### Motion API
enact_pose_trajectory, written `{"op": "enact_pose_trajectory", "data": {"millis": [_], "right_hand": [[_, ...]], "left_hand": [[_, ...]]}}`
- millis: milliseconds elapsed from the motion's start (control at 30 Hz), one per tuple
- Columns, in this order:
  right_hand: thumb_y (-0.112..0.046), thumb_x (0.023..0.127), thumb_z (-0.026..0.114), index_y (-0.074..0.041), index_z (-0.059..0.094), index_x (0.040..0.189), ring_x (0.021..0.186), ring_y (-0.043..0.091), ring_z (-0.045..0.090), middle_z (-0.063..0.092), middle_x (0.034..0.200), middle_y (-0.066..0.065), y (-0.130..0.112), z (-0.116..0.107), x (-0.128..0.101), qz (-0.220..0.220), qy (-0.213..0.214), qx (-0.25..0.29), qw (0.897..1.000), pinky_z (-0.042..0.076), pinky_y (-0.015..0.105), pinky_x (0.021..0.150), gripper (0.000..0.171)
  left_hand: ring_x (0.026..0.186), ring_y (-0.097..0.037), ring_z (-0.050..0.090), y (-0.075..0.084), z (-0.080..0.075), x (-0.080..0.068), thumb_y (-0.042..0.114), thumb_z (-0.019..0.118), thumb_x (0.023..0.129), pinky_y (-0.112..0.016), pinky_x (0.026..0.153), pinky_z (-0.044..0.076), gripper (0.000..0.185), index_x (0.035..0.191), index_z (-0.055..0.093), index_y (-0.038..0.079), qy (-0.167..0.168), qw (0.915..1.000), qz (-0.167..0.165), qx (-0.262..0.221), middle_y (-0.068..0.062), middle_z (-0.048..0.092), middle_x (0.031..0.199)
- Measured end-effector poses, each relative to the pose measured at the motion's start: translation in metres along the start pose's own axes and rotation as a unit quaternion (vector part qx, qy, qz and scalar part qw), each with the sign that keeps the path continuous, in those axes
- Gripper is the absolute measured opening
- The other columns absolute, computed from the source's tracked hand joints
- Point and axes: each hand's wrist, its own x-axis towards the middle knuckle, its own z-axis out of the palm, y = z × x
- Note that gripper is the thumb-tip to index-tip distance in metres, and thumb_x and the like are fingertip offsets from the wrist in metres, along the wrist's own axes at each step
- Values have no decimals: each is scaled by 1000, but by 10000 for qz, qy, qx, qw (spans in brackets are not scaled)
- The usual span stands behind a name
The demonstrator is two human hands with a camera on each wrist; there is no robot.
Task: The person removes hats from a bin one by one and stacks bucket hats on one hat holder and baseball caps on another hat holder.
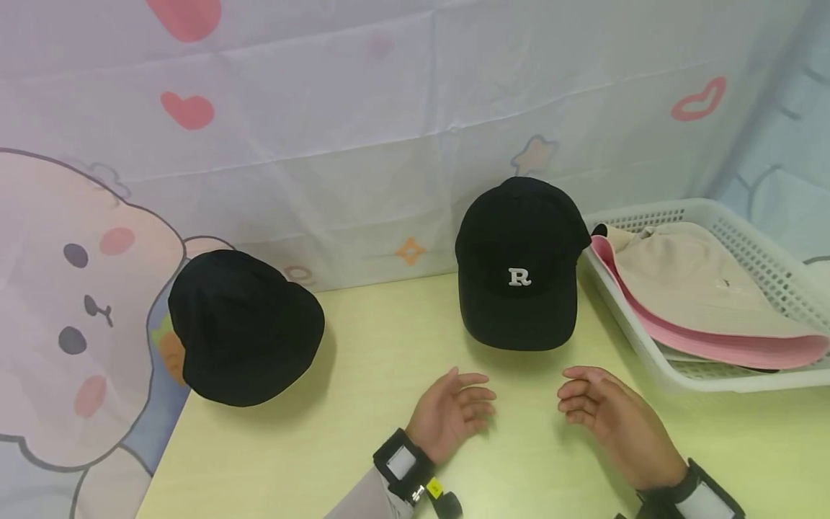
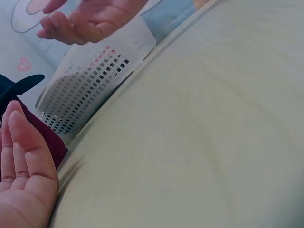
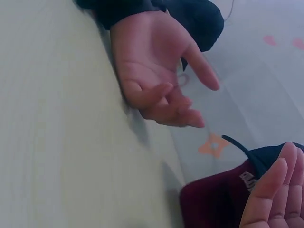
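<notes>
A black baseball cap point(image 1: 519, 267) with a white letter R faces me at the back of the table, beside the basket. Under it the wrist views show a dark maroon block point(image 3: 213, 194), partly covered by a hand. My left hand point(image 1: 450, 412) hovers in front of the cap on the left, fingers loosely bent and holding nothing. On the other side my right hand point(image 1: 612, 425) faces it, also relaxed, with nothing in it. Neither hand touches the cap. Farther left is a black bucket hat point(image 1: 246, 328); what holds it up is hidden.
At the right stands a white perforated basket point(image 1: 655, 367) holding a beige hat point(image 1: 700, 281) with a pink underside, above other partly hidden items. A printed cloth point(image 1: 350, 144) hangs behind the pale yellow table point(image 1: 292, 461).
</notes>
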Motion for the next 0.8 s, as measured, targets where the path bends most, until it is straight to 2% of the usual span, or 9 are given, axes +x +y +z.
{"op": "enact_pose_trajectory", "data": {"millis": [133, 300, 533, 633, 733, 767, 800], "right_hand": [[-6, 111, 10, -7, 50, 138, 110, 15, 66, 67, 123, 3, -15, -5, -2, -65, -37, -347, 9994, 55, 25, 93, 48], [1, 108, 9, 0, 47, 141, 113, 18, 66, 66, 126, 6, -35, -15, -5, -345, -106, -682, 9970, 54, 25, 95, 50], [12, 104, 13, 6, 45, 140, 120, 15, 64, 65, 130, 7, -68, -28, -12, -672, 105, -1651, 9839, 54, 23, 96, 48], [16, 102, 8, 15, 35, 145, 129, 20, 59, 60, 139, 15, -76, -38, -17, -1108, -258, -1551, 9813, 51, 26, 100, 50], [19, 101, 11, 18, 30, 146, 130, 17, 57, 56, 144, 13, -83, -46, -22, -1243, -185, -2061, 9704, 51, 24, 98, 49], [19, 101, 14, 19, 29, 147, 130, 16, 57, 56, 144, 13, -85, -48, -24, -1220, -64, -2251, 9666, 51, 23, 97, 48], [17, 102, 18, 16, 31, 147, 127, 13, 58, 57, 144, 9, -87, -49, -26, -1101, 181, -2647, 9579, 51, 21, 95, 47]], "left_hand": [[94, -9, 70, 2, 0, 0, 42, 30, 109, -24, 82, 54, 44, 118, 67, 19, 33, 10000, 4, 24, 4, 75, 106], [94, -9, 70, 3, 0, -1, 42, 30, 109, -24, 83, 54, 44, 118, 66, 19, 90, 9999, 17, 59, 4, 74, 106], [95, -8, 69, 0, -2, 1, 39, 29, 110, -24, 83, 54, 43, 118, 67, 20, -80, 9999, 36, 83, 6, 75, 107], [95, -8, 69, 0, -2, 1, 35, 29, 110, -24, 82, 54, 41, 117, 67, 21, -105, 9999, 35, 91, 7, 75, 106], [93, -8, 69, 0, -1, 1, 32, 31, 109, -23, 81, 54, 39, 117, 67, 20, -63, 9999, 36, 76, 6, 75, 105], [93, -8, 69, 0, -1, 1, 32, 32, 109, -23, 81, 54, 38, 117, 67, 20, -48, 10000, 36, 70, 6, 75, 105], [93, -8, 69, 0, -1, 0, 31, 32, 109, -23, 81, 54, 37, 117, 67, 20, -50, 9999, 54, 73, 6, 75, 105]]}}
